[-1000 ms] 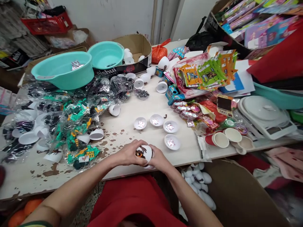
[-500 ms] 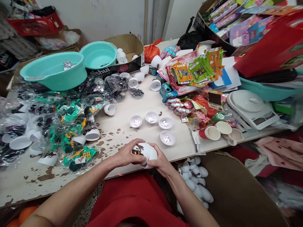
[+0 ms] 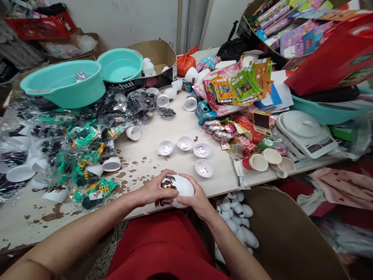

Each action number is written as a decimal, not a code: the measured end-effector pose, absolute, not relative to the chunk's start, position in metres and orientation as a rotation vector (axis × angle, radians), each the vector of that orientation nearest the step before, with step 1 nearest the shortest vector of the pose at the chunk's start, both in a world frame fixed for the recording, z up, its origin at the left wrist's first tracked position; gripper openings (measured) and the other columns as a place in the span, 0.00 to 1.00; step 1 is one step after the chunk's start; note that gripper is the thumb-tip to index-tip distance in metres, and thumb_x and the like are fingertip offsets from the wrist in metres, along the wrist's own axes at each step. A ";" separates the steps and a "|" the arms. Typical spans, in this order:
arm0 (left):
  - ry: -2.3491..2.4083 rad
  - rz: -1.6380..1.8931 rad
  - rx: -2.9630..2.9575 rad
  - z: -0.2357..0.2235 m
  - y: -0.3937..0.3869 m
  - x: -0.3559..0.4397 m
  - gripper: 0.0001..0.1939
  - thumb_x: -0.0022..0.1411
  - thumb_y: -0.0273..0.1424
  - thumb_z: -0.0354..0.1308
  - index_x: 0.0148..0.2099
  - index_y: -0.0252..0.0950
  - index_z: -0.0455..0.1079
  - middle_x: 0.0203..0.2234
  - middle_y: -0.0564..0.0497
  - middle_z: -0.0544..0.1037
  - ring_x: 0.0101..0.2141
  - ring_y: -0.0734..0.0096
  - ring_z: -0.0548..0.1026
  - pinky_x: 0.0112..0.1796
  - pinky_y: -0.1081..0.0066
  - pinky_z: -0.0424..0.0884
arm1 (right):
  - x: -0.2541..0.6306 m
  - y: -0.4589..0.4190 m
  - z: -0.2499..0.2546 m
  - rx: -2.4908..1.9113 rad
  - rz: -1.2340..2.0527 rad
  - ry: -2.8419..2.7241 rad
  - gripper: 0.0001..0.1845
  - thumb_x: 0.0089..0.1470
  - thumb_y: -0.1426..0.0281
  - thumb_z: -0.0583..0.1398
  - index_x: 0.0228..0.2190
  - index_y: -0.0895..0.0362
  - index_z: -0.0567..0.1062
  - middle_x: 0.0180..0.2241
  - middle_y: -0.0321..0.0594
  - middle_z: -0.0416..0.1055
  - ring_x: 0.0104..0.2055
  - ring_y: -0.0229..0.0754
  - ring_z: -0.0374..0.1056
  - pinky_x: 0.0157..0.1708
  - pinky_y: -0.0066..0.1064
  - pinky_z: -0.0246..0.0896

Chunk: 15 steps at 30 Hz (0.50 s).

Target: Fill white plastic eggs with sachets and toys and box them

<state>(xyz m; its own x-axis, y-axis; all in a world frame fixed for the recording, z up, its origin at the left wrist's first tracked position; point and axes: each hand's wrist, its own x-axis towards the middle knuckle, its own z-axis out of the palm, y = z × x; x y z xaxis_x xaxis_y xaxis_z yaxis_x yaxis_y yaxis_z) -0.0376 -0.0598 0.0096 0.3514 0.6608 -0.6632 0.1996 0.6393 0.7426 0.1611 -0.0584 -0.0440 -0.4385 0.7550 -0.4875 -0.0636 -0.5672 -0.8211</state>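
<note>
Between my two hands, at the table's front edge, is a white plastic egg [image 3: 184, 186] with a brown and orange picture on its left part. My left hand [image 3: 159, 189] grips the pictured end, thumb across its front. Around the plain end on the right, the fingers of my right hand [image 3: 196, 196] are wrapped. Just beyond the hands stand several white egg halves [image 3: 204, 168], open side up, each with a small pink and white packet [image 3: 167, 149] inside. A small brown scrap [image 3: 195, 138] lies near them.
Bagged green and black toy parts [image 3: 94, 190] and empty egg shells [image 3: 111, 164] cover the left side. Turquoise basins [image 3: 62, 83] stand behind. To the right are snack packets [image 3: 243, 85], paper cups [image 3: 259, 162] and a white scale [image 3: 305, 132]. Below the edge, a carton [image 3: 285, 225] holds white eggs [image 3: 239, 225].
Both hands stay around the egg. Its two parts now sit closer in line, and my left thumb has moved over the picture. The view has shifted slightly.
</note>
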 end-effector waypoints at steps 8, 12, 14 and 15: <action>1.198 0.488 0.449 0.023 -0.065 -0.018 0.29 0.54 0.47 0.60 0.55 0.42 0.58 0.23 0.56 0.70 0.13 0.78 0.68 0.11 0.82 0.62 | 0.177 -0.047 -0.015 -1.126 2.207 -1.065 0.55 0.24 0.70 0.75 0.54 0.51 0.58 0.48 0.42 0.68 0.45 0.49 0.68 0.39 0.37 0.68; 1.276 0.567 0.360 0.041 -0.078 0.000 0.26 0.55 0.48 0.59 0.51 0.41 0.61 0.25 0.56 0.70 0.12 0.79 0.67 0.09 0.82 0.60 | 0.184 -0.054 -0.003 -1.154 2.161 -1.127 0.45 0.30 0.66 0.74 0.49 0.52 0.60 0.44 0.41 0.68 0.40 0.46 0.69 0.31 0.32 0.68; 1.288 0.585 0.376 0.043 -0.081 0.006 0.26 0.55 0.48 0.59 0.51 0.42 0.61 0.26 0.55 0.72 0.12 0.79 0.67 0.09 0.82 0.61 | 0.185 -0.060 0.000 -1.166 2.105 -1.078 0.47 0.27 0.66 0.75 0.48 0.51 0.60 0.44 0.40 0.68 0.40 0.45 0.69 0.32 0.32 0.69; 1.287 0.579 0.392 0.044 -0.081 0.007 0.26 0.55 0.47 0.59 0.52 0.42 0.61 0.25 0.55 0.72 0.12 0.79 0.67 0.09 0.81 0.61 | 0.185 -0.063 0.001 -1.174 2.096 -1.042 0.47 0.26 0.66 0.76 0.47 0.51 0.60 0.44 0.40 0.68 0.39 0.46 0.70 0.31 0.32 0.70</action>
